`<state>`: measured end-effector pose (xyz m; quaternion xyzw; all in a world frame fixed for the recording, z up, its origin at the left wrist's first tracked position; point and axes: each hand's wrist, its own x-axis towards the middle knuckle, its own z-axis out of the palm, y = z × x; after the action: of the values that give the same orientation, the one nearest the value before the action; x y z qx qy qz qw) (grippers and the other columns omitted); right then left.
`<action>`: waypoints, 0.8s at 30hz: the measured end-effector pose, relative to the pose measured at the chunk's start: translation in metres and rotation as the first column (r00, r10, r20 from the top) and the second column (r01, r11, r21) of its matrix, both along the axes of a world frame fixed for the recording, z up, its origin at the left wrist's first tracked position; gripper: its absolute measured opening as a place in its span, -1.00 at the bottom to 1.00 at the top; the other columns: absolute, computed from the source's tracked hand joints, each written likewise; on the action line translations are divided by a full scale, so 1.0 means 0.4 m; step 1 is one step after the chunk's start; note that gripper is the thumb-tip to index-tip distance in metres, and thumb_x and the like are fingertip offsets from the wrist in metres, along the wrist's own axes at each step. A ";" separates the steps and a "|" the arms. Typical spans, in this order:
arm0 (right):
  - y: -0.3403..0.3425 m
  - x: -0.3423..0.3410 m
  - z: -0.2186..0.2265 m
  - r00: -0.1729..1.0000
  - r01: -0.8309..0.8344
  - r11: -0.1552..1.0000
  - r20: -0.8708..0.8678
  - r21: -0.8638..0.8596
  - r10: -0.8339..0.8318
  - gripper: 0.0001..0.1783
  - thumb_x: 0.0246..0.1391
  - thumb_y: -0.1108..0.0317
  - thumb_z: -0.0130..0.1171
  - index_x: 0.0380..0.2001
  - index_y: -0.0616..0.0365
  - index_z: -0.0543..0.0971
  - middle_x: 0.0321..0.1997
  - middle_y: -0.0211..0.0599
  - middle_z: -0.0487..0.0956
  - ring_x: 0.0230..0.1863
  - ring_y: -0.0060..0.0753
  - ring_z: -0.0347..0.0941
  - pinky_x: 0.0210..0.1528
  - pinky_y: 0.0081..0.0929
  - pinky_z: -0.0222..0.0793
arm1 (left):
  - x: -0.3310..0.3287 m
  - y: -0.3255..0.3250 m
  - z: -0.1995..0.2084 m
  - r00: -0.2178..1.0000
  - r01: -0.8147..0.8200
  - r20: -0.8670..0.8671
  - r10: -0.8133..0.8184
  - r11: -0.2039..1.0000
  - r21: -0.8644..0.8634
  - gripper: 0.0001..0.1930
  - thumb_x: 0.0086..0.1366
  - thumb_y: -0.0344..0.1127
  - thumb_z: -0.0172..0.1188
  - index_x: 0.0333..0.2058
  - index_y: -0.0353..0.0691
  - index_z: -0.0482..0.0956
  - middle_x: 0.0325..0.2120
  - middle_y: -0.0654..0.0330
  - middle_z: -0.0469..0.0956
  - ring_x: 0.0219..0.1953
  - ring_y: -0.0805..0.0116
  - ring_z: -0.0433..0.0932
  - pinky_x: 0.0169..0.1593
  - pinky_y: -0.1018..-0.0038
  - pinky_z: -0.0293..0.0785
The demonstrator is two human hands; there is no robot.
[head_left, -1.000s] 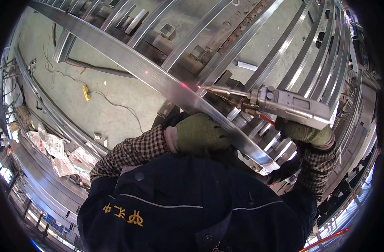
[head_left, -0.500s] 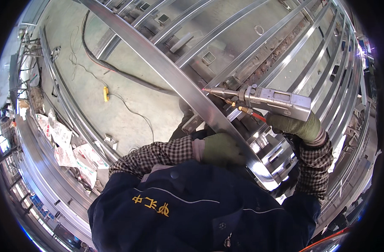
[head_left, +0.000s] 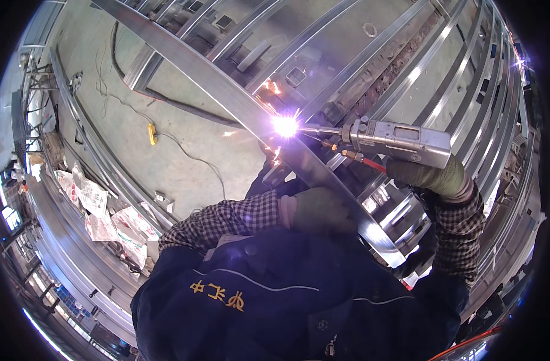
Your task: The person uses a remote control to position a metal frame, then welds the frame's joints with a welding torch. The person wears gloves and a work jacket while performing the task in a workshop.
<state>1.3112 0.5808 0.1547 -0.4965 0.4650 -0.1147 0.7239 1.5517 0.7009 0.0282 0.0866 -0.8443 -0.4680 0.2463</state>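
In my gloved right hand [head_left: 430,179] is a silver handheld welding gun [head_left: 401,142], gripped from below its body. Its slim nozzle points left at a long metal rail [head_left: 196,71]. A glaring white-violet arc [head_left: 285,126] burns at the nozzle's end, where a crossbar meets the rail, and orange sparks fly around it. A red hose [head_left: 374,164] with brass fittings runs under the gun into my grip. My left hand [head_left: 323,210], in a green glove, rests against the near part of the rail; its fingers are hidden, so their hold does not show.
Several parallel metal bars [head_left: 401,87] extend up and right from the rail. On the floor lie a dark thick cable [head_left: 190,109] and a yellow box on a thin cord [head_left: 152,134]. Printed sheets [head_left: 94,195] and long metal profiles are on the left. Another bright spark [head_left: 519,62] shows far right.
A bright arc with flying sparks has appeared at the nozzle's tip. The gun and my right hand sit slightly farther right in view. My left hand stays by the rail.
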 end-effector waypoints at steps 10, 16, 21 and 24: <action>0.005 -0.018 -0.037 0.992 -0.123 0.933 -0.012 -0.337 0.127 -0.72 0.11 0.55 0.34 -0.07 0.32 0.65 -0.39 -0.47 0.61 -0.47 -0.67 0.48 -0.48 -0.60 0.41 | -0.005 0.000 0.017 0.998 -0.068 -0.008 0.068 0.997 0.035 -0.81 0.18 -0.22 0.27 -0.23 -0.06 0.70 -0.25 0.12 0.68 -0.17 0.06 0.71 -0.12 0.17 0.65; 0.009 -0.048 -0.043 0.995 -0.077 0.995 0.061 -0.057 0.081 -0.75 0.20 0.52 0.36 -0.07 0.29 0.61 -0.32 -0.48 0.56 -0.38 -0.68 0.46 -0.42 -0.65 0.43 | -0.001 -0.005 0.023 0.997 -0.071 0.000 0.071 0.996 0.044 -0.79 0.18 -0.22 0.27 -0.21 -0.06 0.70 -0.20 0.10 0.68 -0.12 0.05 0.70 -0.08 0.15 0.65; 0.012 -0.054 -0.051 0.979 -0.188 0.946 0.026 -0.265 0.201 -0.79 0.19 0.54 0.34 -0.11 0.28 0.62 -0.34 -0.50 0.55 -0.39 -0.67 0.46 -0.42 -0.65 0.42 | -0.001 -0.002 0.020 0.996 -0.086 -0.015 0.086 0.996 0.036 -0.78 0.18 -0.23 0.28 -0.20 -0.07 0.70 -0.20 0.09 0.68 -0.12 0.05 0.70 -0.08 0.15 0.65; 0.020 -0.053 -0.047 0.987 -0.162 0.937 -0.043 -0.311 0.157 -0.92 0.18 0.55 0.33 -0.25 0.25 0.65 -0.40 -0.48 0.58 -0.46 -0.66 0.52 -0.49 -0.62 0.47 | -0.002 -0.002 0.015 0.997 -0.077 -0.015 0.078 0.997 0.026 -0.79 0.18 -0.23 0.28 -0.20 -0.08 0.70 -0.20 0.10 0.68 -0.12 0.05 0.70 -0.09 0.15 0.65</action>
<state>1.2901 0.5890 0.1359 -0.6421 0.4054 -0.1235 0.6388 1.5510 0.7001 0.0343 0.1186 -0.8322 -0.4696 0.2700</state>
